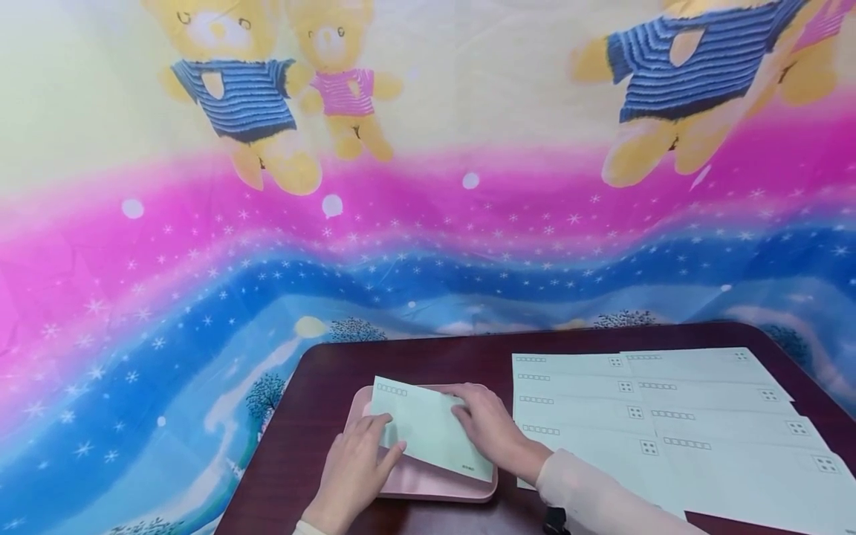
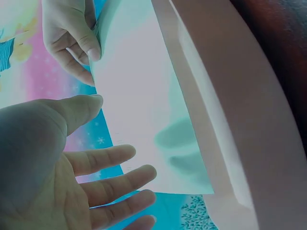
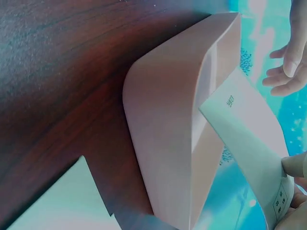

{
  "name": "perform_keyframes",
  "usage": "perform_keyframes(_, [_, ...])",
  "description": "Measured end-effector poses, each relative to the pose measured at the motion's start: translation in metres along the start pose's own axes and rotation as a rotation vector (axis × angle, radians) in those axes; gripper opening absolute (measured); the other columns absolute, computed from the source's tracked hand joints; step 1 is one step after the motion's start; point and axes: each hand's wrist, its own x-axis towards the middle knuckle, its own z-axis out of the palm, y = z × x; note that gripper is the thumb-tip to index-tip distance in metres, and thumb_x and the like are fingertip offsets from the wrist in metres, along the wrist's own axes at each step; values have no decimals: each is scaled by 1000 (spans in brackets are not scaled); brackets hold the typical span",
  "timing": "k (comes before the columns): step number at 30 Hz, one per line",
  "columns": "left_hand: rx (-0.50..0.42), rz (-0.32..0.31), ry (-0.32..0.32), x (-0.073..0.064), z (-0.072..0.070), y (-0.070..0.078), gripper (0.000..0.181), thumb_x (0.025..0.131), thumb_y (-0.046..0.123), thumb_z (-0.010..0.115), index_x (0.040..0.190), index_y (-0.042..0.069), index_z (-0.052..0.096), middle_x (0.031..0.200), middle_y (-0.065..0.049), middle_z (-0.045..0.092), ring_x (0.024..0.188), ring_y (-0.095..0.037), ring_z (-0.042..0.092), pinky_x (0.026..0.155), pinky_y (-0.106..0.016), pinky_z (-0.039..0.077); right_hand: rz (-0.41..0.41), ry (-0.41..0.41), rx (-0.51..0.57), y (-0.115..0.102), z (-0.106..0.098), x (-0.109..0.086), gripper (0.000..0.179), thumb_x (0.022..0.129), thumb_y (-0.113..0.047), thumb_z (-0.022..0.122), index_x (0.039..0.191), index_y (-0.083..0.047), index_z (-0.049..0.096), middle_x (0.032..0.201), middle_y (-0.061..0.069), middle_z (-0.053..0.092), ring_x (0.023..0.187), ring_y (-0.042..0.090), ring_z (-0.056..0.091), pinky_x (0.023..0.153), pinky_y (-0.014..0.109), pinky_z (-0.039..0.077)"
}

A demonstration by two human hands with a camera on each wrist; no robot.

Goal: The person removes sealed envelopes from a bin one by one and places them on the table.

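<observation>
A pale green envelope point(image 1: 435, 431) is held tilted over a shallow pink tray point(image 1: 438, 490). My right hand point(image 1: 495, 431) pinches one end of it between thumb and fingers; the right wrist view shows the grip near the printed stamp box of the envelope point(image 3: 254, 134). At the opposite end is my left hand point(image 1: 354, 464), its thumb and fingers spread apart. In the left wrist view a gap shows between the thumb and fingers of my left hand point(image 2: 62, 167), with nothing gripped. The lower edge of the envelope point(image 2: 139, 81) hangs inside the tray's rim.
To the right, several pale green envelopes point(image 1: 582, 461) lie in two overlapping columns on the dark wooden table point(image 1: 287, 446). Behind the table hangs a colourful cloth point(image 1: 428, 208) printed with bears and snowflakes.
</observation>
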Motion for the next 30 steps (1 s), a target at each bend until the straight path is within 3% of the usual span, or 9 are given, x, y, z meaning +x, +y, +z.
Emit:
perform_keyframes(11, [9, 61, 61, 3, -5, 8, 41, 90, 38, 74, 121, 11, 68, 116, -4, 71, 112, -22, 66, 82, -46, 55, 41, 49, 34, -1, -17, -5, 33, 92, -2, 70, 122, -15, 71, 122, 3, 73, 117, 23, 68, 95, 45, 56])
perform_keyframes(22, [8, 115, 105, 4, -5, 12, 42, 89, 36, 75, 118, 8, 68, 114, -6, 72, 111, -23, 66, 95, -44, 53, 75, 71, 29, 0, -34, -13, 34, 91, -2, 71, 122, -18, 71, 123, -1, 72, 119, 21, 67, 99, 44, 54])
perform_keyframes(30, [-21, 139, 118, 5, -2, 18, 41, 89, 35, 75, 119, 9, 67, 114, -5, 72, 110, -24, 65, 92, -43, 52, 91, 69, 11, 8, -45, -16, 35, 92, -3, 71, 124, -17, 69, 125, 1, 71, 121, 24, 66, 100, 46, 53])
